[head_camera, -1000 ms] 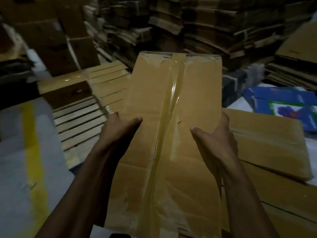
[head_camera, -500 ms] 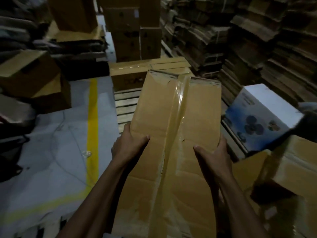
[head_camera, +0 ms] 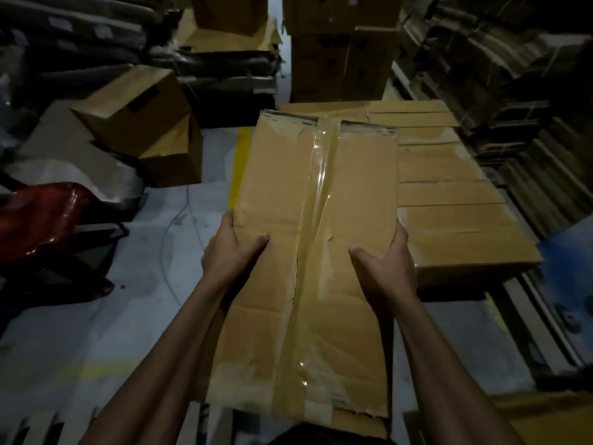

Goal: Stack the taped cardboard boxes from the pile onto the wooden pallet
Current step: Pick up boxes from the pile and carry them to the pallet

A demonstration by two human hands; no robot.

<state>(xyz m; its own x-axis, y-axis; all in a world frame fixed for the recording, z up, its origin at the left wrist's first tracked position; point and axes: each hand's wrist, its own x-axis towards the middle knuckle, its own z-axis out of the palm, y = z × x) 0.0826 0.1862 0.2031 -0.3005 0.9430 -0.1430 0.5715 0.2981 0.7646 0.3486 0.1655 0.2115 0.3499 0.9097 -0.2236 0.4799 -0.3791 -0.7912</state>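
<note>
Hands hold a long taped cardboard box (head_camera: 316,239) level in front of the person, its clear tape strip (head_camera: 316,226) running down the middle of the top face. On the near left edge the left hand (head_camera: 229,248) grips it, thumb lying on top and fingers wrapped under out of sight. On the right edge the right hand (head_camera: 390,264) grips in the same way, thumb pointing inward across the top. To the right, just beside and below the held box, a row of taped cardboard boxes (head_camera: 449,191) lies flat on the wooden pallet (head_camera: 526,316), whose slats show at the near right. At the far left two brown cartons (head_camera: 144,123) sit tilted on the grey floor (head_camera: 96,316). A red plastic chair (head_camera: 38,216) stands at the left. Stacked flat cardboard (head_camera: 513,75) fills the far right.
</note>
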